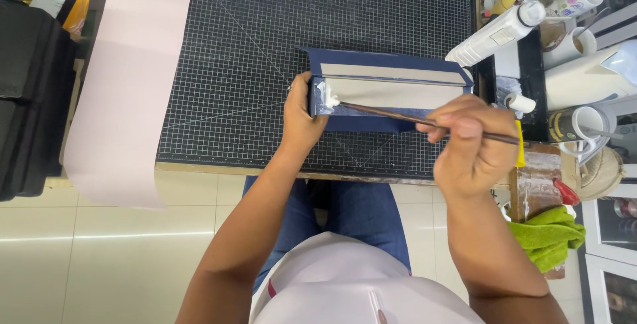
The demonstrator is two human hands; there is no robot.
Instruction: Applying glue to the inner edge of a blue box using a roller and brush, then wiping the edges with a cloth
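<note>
Left hand (302, 117): closed on the left end of a dark blue cover piece (391, 88), thumb on top near the corner, fingers tucked under the edge — the piece is pinned flat in place.
Right hand (472, 143): closed around the far end of a thin brown brush (424, 122), the handle pinched between thumb and fingers; the hand is held over the front right part of the mat.
Brush: laid at a shallow slant from the right hand up to the left, its tip resting in a dab of white paste (326, 96) at the left end of the grey board.
Blue cover piece: set on the black gridded cutting mat (252, 45), right of the mat's middle, long side running left to right; a grey board (391, 91) is seen inside it, with blue margins folded around the edges.
Cutting mat: spread over most of the bench (199, 168), its front edge close to the bench edge.
Pink sheet (126, 78): a long pale strip lying along the left of the mat and hanging over the front of the bench.
White glue bottle (497, 32): laid on its side just beyond the right end of the cover piece.
Right side: a crowd of rolls, tubes and cups — details cannot be told apart clearly.
Green cloth (547, 234): bunched at the front right, below the right hand.
Black cases (33, 91): stacked at the far left.
</note>
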